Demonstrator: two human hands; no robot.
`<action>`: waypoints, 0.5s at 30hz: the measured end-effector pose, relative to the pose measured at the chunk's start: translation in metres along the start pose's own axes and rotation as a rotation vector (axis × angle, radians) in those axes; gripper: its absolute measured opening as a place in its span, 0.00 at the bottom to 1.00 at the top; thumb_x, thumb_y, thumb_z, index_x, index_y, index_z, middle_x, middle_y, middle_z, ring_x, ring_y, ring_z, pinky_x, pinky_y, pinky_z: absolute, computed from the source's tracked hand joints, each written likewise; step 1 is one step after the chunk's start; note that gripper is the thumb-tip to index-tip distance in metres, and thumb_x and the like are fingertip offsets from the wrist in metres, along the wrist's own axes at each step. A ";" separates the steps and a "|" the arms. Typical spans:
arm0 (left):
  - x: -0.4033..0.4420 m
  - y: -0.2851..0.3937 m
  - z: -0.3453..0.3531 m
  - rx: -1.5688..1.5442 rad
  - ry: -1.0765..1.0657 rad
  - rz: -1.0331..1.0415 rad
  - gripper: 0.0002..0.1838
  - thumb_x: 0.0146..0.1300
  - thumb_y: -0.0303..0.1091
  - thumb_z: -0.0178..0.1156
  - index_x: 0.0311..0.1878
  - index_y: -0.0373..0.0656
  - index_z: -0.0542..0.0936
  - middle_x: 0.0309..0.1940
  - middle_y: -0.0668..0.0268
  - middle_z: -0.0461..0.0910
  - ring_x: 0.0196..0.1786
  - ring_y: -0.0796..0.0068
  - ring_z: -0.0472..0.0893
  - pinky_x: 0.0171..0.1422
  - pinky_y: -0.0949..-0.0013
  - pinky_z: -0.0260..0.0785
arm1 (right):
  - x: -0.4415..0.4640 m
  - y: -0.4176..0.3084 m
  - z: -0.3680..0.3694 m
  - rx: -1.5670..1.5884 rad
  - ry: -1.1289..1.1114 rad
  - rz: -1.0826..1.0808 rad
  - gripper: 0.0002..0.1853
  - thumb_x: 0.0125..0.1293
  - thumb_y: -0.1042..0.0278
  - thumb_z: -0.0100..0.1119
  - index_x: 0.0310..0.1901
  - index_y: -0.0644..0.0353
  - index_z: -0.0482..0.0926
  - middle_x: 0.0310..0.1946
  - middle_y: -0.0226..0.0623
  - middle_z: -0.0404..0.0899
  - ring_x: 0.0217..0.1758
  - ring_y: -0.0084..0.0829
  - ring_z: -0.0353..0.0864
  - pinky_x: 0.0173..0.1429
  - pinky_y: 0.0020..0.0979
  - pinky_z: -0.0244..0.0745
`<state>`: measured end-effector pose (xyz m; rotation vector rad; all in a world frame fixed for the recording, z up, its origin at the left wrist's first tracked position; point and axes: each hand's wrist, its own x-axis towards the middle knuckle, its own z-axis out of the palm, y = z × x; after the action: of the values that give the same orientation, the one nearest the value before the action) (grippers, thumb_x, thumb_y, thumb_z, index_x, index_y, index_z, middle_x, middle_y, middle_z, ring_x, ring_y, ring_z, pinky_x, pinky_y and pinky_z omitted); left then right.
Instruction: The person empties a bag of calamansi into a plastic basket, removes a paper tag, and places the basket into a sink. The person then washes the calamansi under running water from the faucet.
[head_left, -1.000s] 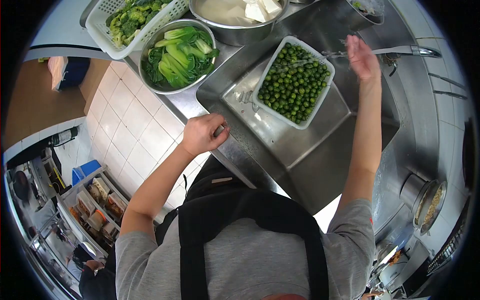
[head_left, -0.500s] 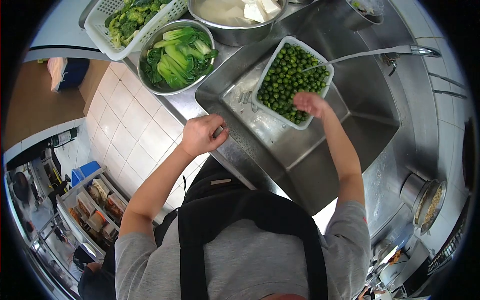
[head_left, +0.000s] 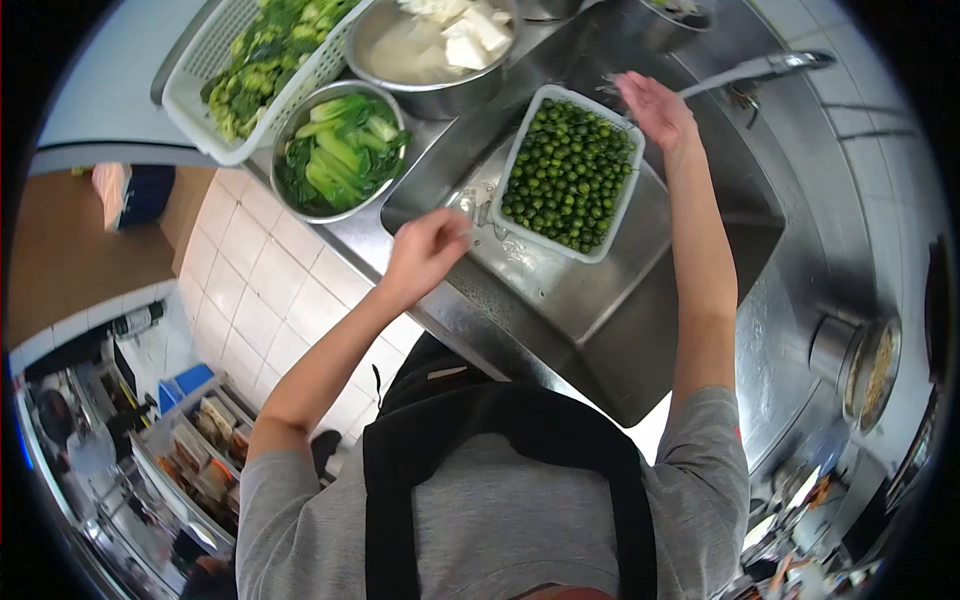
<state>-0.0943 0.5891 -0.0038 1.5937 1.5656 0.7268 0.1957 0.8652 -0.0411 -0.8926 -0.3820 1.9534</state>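
A white plastic basket [head_left: 497,190] full of small round green limes [head_left: 570,170] stands in the metal sink [head_left: 540,280]. My right hand [head_left: 658,110] is beyond the basket's far right corner, palm up and fingers stretched, in the stream from the tap [head_left: 780,66]. It holds nothing. My left hand [head_left: 432,248] is over the sink's near left edge, left of the basket and apart from it. Its fingers are curled in and slightly blurred; I see nothing in them.
Left of the sink stand a bowl of leafy greens [head_left: 335,160], a white basket of broccoli [head_left: 185,110] and a pot with white chunks in liquid [head_left: 440,95]. A metal container [head_left: 675,30] sits at the far corner. A pot with a strainer [head_left: 840,350] is at right.
My right hand has gone from over the limes to the water stream, and its fingers have straightened. My left hand has lifted from the sink edge towards the basket.
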 end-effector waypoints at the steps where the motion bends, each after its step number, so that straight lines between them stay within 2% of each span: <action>1: 0.022 0.012 0.009 -0.132 0.010 0.057 0.11 0.51 0.33 0.59 0.39 0.45 0.76 0.25 0.66 0.75 0.23 0.75 0.75 0.27 0.73 0.67 | -0.003 -0.007 0.002 -0.023 -0.006 -0.010 0.18 0.62 0.76 0.48 0.50 0.81 0.63 0.50 0.60 0.67 0.56 0.51 0.68 0.63 0.40 0.65; 3: 0.081 0.044 0.032 -0.496 -0.209 -0.030 0.18 0.58 0.30 0.54 0.53 0.41 0.70 0.38 0.67 0.76 0.31 0.79 0.74 0.34 0.76 0.68 | -0.022 -0.016 0.022 -0.156 -0.004 -0.079 0.18 0.62 0.76 0.47 0.50 0.81 0.64 0.49 0.61 0.69 0.55 0.52 0.69 0.64 0.41 0.65; 5: 0.150 0.068 0.068 -0.851 -0.261 -0.221 0.19 0.60 0.32 0.52 0.55 0.38 0.66 0.43 0.64 0.74 0.41 0.72 0.76 0.46 0.71 0.71 | -0.038 -0.028 0.028 -0.146 -0.041 -0.067 0.17 0.62 0.74 0.47 0.49 0.80 0.65 0.50 0.60 0.69 0.54 0.51 0.70 0.63 0.42 0.66; 6: 0.192 0.072 0.089 -0.960 -0.276 -0.293 0.18 0.62 0.34 0.50 0.54 0.38 0.66 0.44 0.62 0.74 0.44 0.70 0.75 0.50 0.68 0.71 | -0.053 -0.032 0.042 -0.201 0.029 -0.069 0.19 0.66 0.72 0.38 0.53 0.78 0.64 0.54 0.57 0.66 0.59 0.46 0.67 0.64 0.40 0.64; 7: 0.227 0.077 0.108 -1.064 -0.296 -0.373 0.18 0.64 0.36 0.48 0.53 0.37 0.66 0.45 0.61 0.74 0.48 0.67 0.74 0.54 0.65 0.70 | -0.066 -0.038 0.049 -0.228 0.007 -0.062 0.19 0.65 0.70 0.40 0.54 0.76 0.65 0.54 0.55 0.68 0.58 0.44 0.69 0.63 0.39 0.66; 9: 0.265 0.099 0.126 -1.200 -0.414 -0.216 0.17 0.66 0.41 0.42 0.51 0.39 0.68 0.46 0.60 0.74 0.49 0.66 0.75 0.53 0.63 0.70 | -0.090 -0.048 0.053 -0.302 -0.085 -0.026 0.20 0.65 0.67 0.43 0.54 0.72 0.66 0.51 0.50 0.71 0.56 0.40 0.71 0.60 0.37 0.68; 10: 0.283 0.103 0.137 -1.103 -0.498 -0.145 0.18 0.67 0.43 0.38 0.50 0.40 0.69 0.46 0.59 0.74 0.48 0.66 0.75 0.52 0.63 0.70 | -0.107 -0.053 0.052 -0.374 -0.124 -0.089 0.20 0.65 0.66 0.43 0.54 0.71 0.67 0.51 0.48 0.72 0.55 0.38 0.72 0.59 0.36 0.68; 11: 0.284 0.118 0.136 -1.041 -0.550 -0.229 0.17 0.66 0.41 0.41 0.50 0.41 0.70 0.47 0.60 0.75 0.46 0.67 0.77 0.51 0.65 0.71 | -0.126 -0.055 0.050 -0.449 -0.154 -0.147 0.19 0.66 0.65 0.44 0.53 0.70 0.68 0.50 0.46 0.73 0.54 0.35 0.73 0.59 0.35 0.68; 12: 0.304 0.115 0.143 -0.962 -0.827 -0.158 0.17 0.66 0.40 0.42 0.51 0.40 0.70 0.45 0.60 0.76 0.46 0.67 0.77 0.51 0.66 0.71 | -0.145 -0.053 0.047 -0.553 -0.113 -0.205 0.19 0.66 0.62 0.46 0.53 0.67 0.70 0.49 0.41 0.75 0.52 0.29 0.74 0.56 0.31 0.69; 13: 0.325 0.113 0.153 -0.872 -1.100 -0.090 0.17 0.65 0.39 0.43 0.52 0.39 0.70 0.44 0.60 0.76 0.47 0.67 0.77 0.50 0.66 0.72 | -0.165 -0.053 0.037 -0.522 -0.065 -0.243 0.19 0.66 0.62 0.46 0.53 0.67 0.70 0.49 0.41 0.75 0.52 0.29 0.74 0.56 0.31 0.69; 15: 0.340 0.123 0.164 -0.531 -1.311 -0.290 0.19 0.66 0.39 0.44 0.54 0.35 0.69 0.45 0.58 0.77 0.50 0.66 0.76 0.51 0.67 0.71 | -0.201 -0.046 0.018 -0.665 0.053 -0.248 0.19 0.65 0.60 0.48 0.52 0.64 0.71 0.47 0.37 0.76 0.50 0.25 0.74 0.53 0.27 0.68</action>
<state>0.1371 0.9103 -0.0291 0.9814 0.5135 -0.1328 0.2736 0.7206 0.0846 -1.2369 -1.0952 1.5791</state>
